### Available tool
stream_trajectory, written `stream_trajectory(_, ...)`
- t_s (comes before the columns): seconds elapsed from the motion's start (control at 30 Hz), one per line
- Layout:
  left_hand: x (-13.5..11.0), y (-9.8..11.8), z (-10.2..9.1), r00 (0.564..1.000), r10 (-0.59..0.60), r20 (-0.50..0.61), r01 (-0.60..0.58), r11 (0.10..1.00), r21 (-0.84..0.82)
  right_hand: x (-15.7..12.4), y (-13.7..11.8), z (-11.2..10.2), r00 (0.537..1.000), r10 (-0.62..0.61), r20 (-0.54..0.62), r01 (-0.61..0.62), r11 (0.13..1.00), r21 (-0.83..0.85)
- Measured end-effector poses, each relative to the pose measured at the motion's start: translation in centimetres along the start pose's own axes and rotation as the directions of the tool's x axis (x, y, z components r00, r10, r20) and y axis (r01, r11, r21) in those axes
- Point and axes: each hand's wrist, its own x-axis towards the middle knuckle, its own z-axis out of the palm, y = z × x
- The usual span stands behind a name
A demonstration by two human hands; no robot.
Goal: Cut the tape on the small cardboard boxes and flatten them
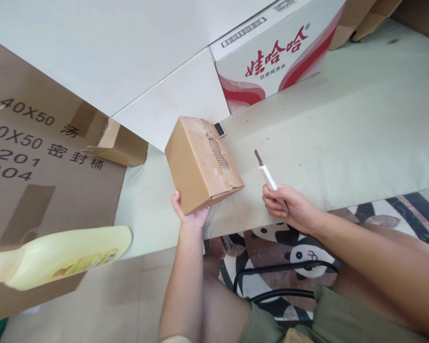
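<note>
A small brown cardboard box (186,166) is tilted over the near edge of the pale table. My left hand (191,214) grips its lower near corner from below, thumb up on the side and most fingers hidden under it. Clear tape and a printed strip run along its upper face. In my right hand (284,202) is a white-handled utility knife (268,178), its dark blade out and pointing away from me. The knife is to the right of the box, apart from it.
Behind the box stand a large white box (178,90) and a white-and-red water carton (271,62). A small dark-faced object (219,129) lies beside the box. At left are a pale yellow bottle (71,255) and a big printed carton (57,157). A black metal frame (282,271) is below the table.
</note>
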Motion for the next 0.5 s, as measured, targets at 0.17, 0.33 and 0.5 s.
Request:
stream_trajectory(0.17, -0.05, 0.04, 0.00, 1.000, -0.008, 0.003, 0.008, 1.000, 0.003, -0.06, -0.08, 0.34, 0.999, 0.016, -0.042, -0.020, 0.995, -0.096)
stream_trajectory(0.33, -0.02, 0.10, -0.04, 1.000, 0.007, 0.011, -0.008, 0.999, 0.042, -0.06, 0.03, 0.34, 0.999, 0.017, -0.036, -0.020, 0.994, -0.104)
stream_trajectory(0.5, 0.04, 0.08, -0.17, 1.000, 0.012, 0.007, -0.012, 0.999, 0.051, -0.10, 0.13, 0.34, 0.999, 0.020, -0.035, -0.024, 0.994, -0.110)
